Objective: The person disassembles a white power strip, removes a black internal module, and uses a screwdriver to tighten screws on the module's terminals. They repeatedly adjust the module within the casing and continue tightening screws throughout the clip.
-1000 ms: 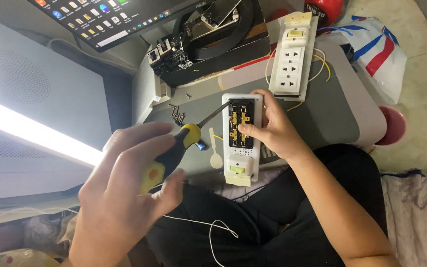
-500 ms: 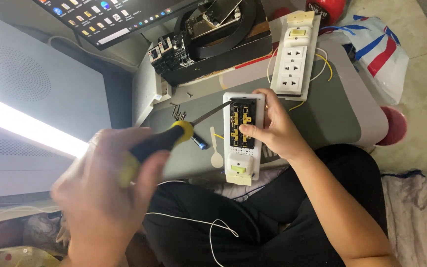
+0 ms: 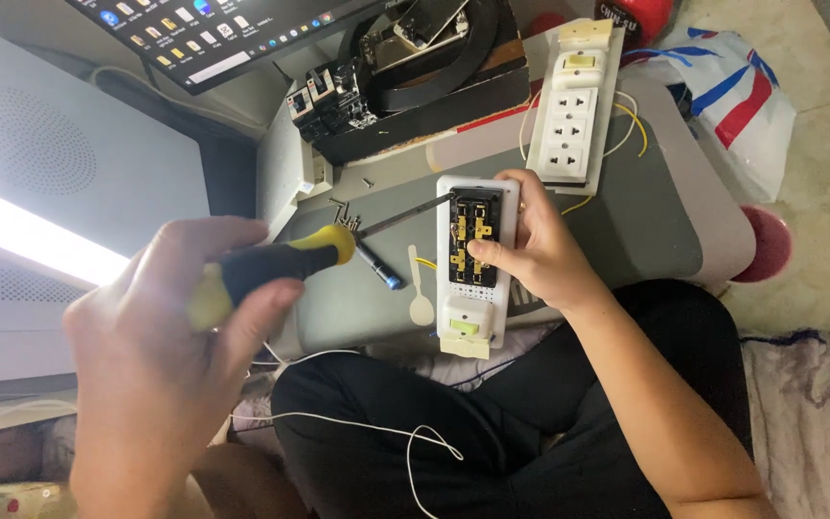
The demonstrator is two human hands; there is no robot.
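My left hand (image 3: 160,346) grips a screwdriver (image 3: 271,264) with a black and yellow handle; its metal shaft reaches right, and the tip rests at the top left corner of an opened white socket strip (image 3: 473,264). The strip lies face down with black inner parts and brass contacts showing. My right hand (image 3: 535,250) holds this strip from the right, thumb pressed on the contacts. The strip rests on a grey case (image 3: 626,231) above my lap.
A second white socket strip (image 3: 573,106) with yellow wires lies at the back right. Small screws (image 3: 348,216), a blue-tipped pen tool (image 3: 381,269) and a small white spoon shape (image 3: 420,298) lie on the case. A black device (image 3: 405,67), a monitor and a plastic bag (image 3: 722,86) surround it.
My left hand has shifted slightly, bringing the screwdriver tip onto the strip's top left corner. My right hand stays on the strip.
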